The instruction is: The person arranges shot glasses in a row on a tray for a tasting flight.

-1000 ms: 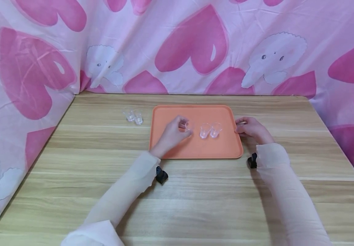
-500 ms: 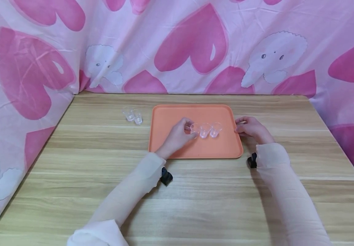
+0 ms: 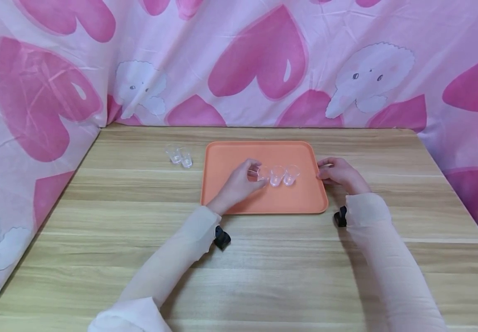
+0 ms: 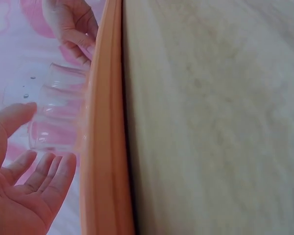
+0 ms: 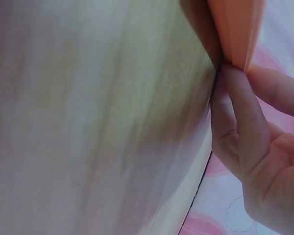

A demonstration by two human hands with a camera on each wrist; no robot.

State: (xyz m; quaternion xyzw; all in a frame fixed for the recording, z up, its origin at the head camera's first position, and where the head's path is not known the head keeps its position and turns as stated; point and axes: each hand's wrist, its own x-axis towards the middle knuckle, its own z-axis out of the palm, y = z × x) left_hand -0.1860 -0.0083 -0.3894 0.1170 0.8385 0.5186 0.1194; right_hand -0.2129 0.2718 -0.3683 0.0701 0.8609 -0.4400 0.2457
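Orange tray [image 3: 264, 154], flat before the person and pinched at its right rim by the right hand [image 3: 339, 174], could jolt its load if tugged. The left hand [image 3: 240, 180], fingers relaxed around the leftmost clear cup [image 3: 264, 173] on the tray (contact unclear), might topple it by knocking it; that cup is now nearer the other 2 cups [image 3: 276, 177] than 1 second ago.

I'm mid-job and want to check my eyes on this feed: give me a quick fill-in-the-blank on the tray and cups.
1. On the orange tray, the row of clear cups numbers ____.
2. Seen from the head view, the two other cups sit on the table to the ____ of the tray.
3. The left-hand grip is nearest the ____ cup of the row.
4. The right-hand grip pinches the tray's ____ edge.

Missing words: three; left; leftmost; right.
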